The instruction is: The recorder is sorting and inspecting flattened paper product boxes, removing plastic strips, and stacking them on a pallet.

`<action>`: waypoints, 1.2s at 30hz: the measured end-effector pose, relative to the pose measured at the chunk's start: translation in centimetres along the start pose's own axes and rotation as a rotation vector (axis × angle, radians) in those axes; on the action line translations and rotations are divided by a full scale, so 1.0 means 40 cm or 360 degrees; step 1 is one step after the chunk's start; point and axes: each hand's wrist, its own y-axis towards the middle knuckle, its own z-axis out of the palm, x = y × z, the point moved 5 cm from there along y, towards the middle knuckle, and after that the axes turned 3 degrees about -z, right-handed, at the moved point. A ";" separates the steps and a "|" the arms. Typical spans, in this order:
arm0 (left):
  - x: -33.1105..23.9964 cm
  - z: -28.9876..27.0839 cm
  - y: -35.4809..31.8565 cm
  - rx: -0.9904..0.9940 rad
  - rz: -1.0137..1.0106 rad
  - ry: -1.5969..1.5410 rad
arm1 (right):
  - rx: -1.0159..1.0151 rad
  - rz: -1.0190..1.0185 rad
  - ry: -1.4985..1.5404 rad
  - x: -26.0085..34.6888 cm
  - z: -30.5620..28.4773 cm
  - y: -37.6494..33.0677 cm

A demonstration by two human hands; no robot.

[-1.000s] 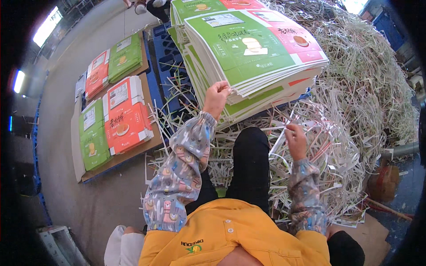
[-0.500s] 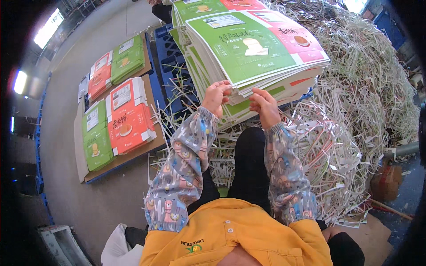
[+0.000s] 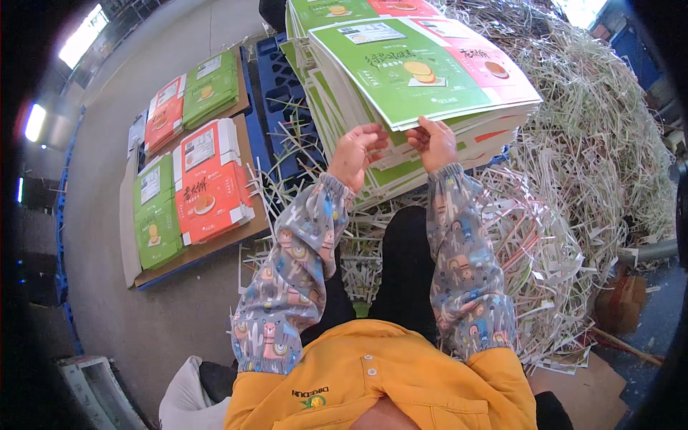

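A tall stack of printed cardboard sheets [image 3: 423, 75], green on the left and pink-red on the right with biscuit pictures, stands in front of me. My right hand [image 3: 436, 145] pinches the near edge of its upper sheets between thumb and fingers. Beside the near left corner is my left hand [image 3: 360, 154]; its fingers are bent and apart, and nothing shows between them. Uneven layers of sheets stick out below the top ones. Patterned sleeve covers reach to both wrists.
A large heap of shredded paper strips [image 3: 573, 143] rises on the right. To the left, green box blanks [image 3: 155, 211] and red box blanks [image 3: 210, 183] lie in piles on cardboard over a blue pallet [image 3: 276, 89]. A brown carton [image 3: 620, 304] sits at lower right.
My left hand has come away from the stack's corner and its fingers have loosened. My right hand has moved up to the sheet edge and closed on it.
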 end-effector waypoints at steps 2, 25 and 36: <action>0.026 -0.010 0.003 0.0010 -0.0051 0.0074 | -0.0022 -0.0039 -0.0096 0.002 -0.024 -0.006; 0.029 0.031 -0.006 0.0105 -0.0082 -0.0380 | 0.0049 0.0193 0.0220 -0.021 -0.003 -0.045; 0.032 -0.071 -0.039 -0.0102 -0.0013 -0.0148 | -0.0102 -0.0072 0.0157 0.084 0.020 -0.059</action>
